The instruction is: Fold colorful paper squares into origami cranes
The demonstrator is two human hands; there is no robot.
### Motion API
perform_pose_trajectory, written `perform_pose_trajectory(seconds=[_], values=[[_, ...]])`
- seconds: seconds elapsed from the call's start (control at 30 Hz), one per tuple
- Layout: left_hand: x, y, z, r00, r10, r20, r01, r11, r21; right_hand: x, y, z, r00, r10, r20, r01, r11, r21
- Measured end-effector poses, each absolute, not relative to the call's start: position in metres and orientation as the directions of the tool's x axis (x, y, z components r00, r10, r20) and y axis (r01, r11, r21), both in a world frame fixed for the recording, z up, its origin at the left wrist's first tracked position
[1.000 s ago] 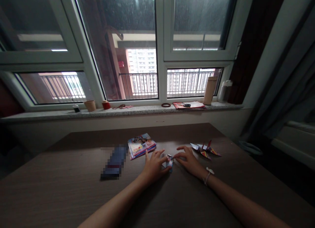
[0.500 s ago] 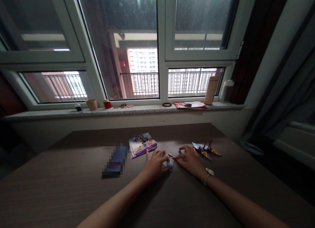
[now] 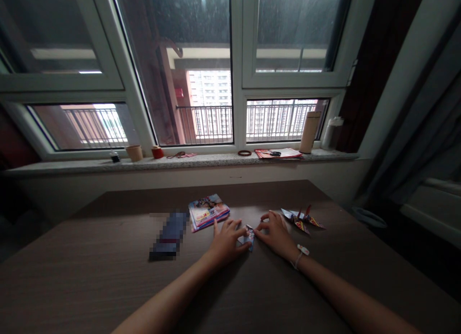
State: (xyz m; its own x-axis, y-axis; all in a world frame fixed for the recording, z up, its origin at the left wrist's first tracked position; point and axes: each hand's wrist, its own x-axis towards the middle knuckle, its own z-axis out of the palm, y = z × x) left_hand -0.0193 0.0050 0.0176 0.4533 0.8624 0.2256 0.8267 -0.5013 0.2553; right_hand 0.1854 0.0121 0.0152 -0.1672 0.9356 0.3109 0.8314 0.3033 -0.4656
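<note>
A small folded piece of coloured paper (image 3: 248,237) lies on the dark wooden table (image 3: 108,276) between my hands. My left hand (image 3: 225,242) presses on its left side, thumb and fingertips closed on the paper. My right hand (image 3: 275,233) pinches its right tip with curled fingers. A finished paper crane (image 3: 301,218) in red, blue and yellow sits just right of my right hand. A stack of printed colourful paper squares (image 3: 208,211) lies just beyond my left hand.
A dark flat object (image 3: 168,235), blurred out, lies left of the paper stack. The window sill (image 3: 216,161) behind the table carries a cup (image 3: 134,153), a red pot (image 3: 157,152), red papers with scissors (image 3: 277,153) and a tall tan bottle (image 3: 309,132). Curtains hang at right.
My right hand has shifted slightly left and closed in on the folded paper's tip. My left hand has stayed put on the paper.
</note>
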Motion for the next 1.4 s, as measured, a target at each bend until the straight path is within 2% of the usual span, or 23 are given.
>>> perform_pose_trajectory(seconds=[0.33,0.7,1.0,1.4], values=[[-0.019,0.005,0.015,0.452,0.861,0.234,0.829,-0.502,0.246,0.185,0.012,0.014,-0.236,0.913,0.332,0.845,0.362,-0.394],[-0.020,0.006,0.016,0.441,0.869,0.226,0.832,-0.490,0.262,0.183,0.005,0.019,-0.271,0.925,0.268,0.836,0.364,-0.410],[-0.023,0.007,0.019,0.453,0.865,0.218,0.845,-0.494,0.206,0.186,0.000,0.023,-0.308,0.917,0.254,0.843,0.386,-0.374],[-0.026,0.007,0.019,0.452,0.870,0.198,0.853,-0.487,0.190,0.186,-0.002,0.024,-0.324,0.919,0.223,0.841,0.388,-0.376]])
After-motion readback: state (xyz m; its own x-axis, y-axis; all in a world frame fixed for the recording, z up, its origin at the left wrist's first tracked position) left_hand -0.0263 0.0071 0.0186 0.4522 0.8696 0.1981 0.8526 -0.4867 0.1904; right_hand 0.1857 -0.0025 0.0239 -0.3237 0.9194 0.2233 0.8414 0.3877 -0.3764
